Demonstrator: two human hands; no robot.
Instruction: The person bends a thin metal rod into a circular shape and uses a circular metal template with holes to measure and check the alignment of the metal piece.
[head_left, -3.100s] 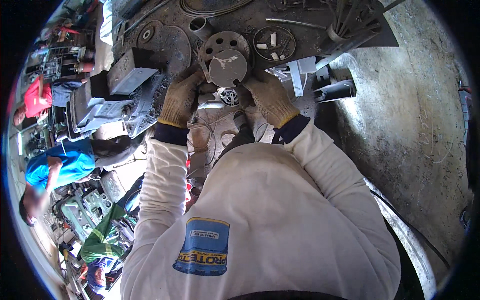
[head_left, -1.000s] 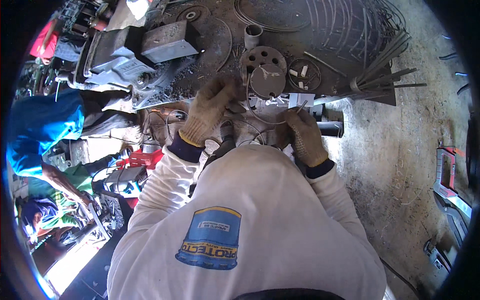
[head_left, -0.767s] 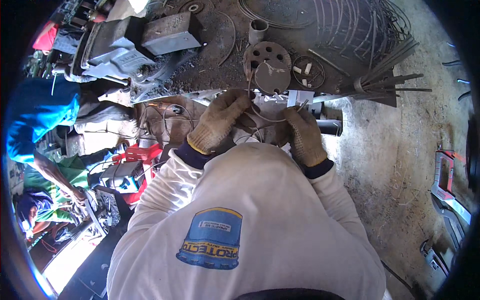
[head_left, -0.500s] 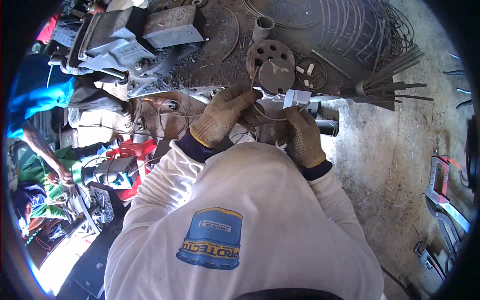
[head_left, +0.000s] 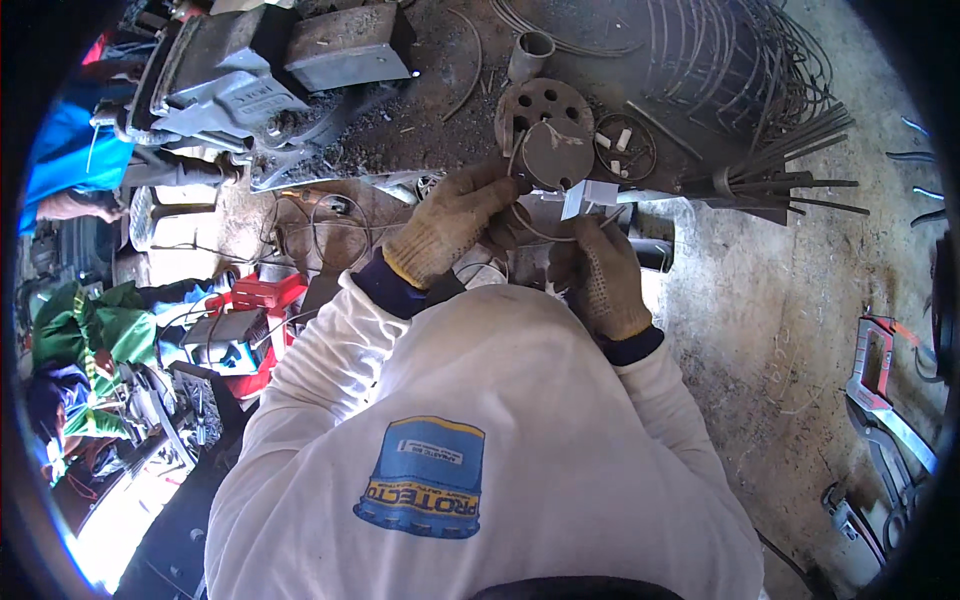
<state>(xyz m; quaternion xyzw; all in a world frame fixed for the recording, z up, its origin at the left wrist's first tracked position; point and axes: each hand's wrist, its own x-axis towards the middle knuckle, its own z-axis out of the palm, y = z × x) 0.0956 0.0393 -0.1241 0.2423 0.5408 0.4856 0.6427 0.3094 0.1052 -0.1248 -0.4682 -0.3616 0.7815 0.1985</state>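
My left hand (head_left: 450,222), in a tan knitted work glove, is closed on a thin bent metal rod (head_left: 541,236). The fingers of my right hand (head_left: 608,277), gloved the same way, pinch the rod near its right end. Between the hands the rod bows downward in an open curve; its left part rises past my left fingertips. Just beyond stands a rusty round plate with holes (head_left: 548,102), with a smaller plain disc (head_left: 559,155) in front of it at the bench edge. A white tag-like piece (head_left: 592,197) shows beside the disc. My lower fingers are partly hidden.
On the dark workbench (head_left: 420,135) sit a large vise (head_left: 235,85), a short pipe (head_left: 529,56), and a ring with white pieces (head_left: 627,146). Rods (head_left: 790,170) jut off its right end near bent wires (head_left: 740,60). A hacksaw (head_left: 875,370) hangs right. A person in blue (head_left: 85,150) is at left.
Both hands keep their hold on the rod and have barely shifted. At the left, the person in blue has drawn an arm back up from the equipment below.
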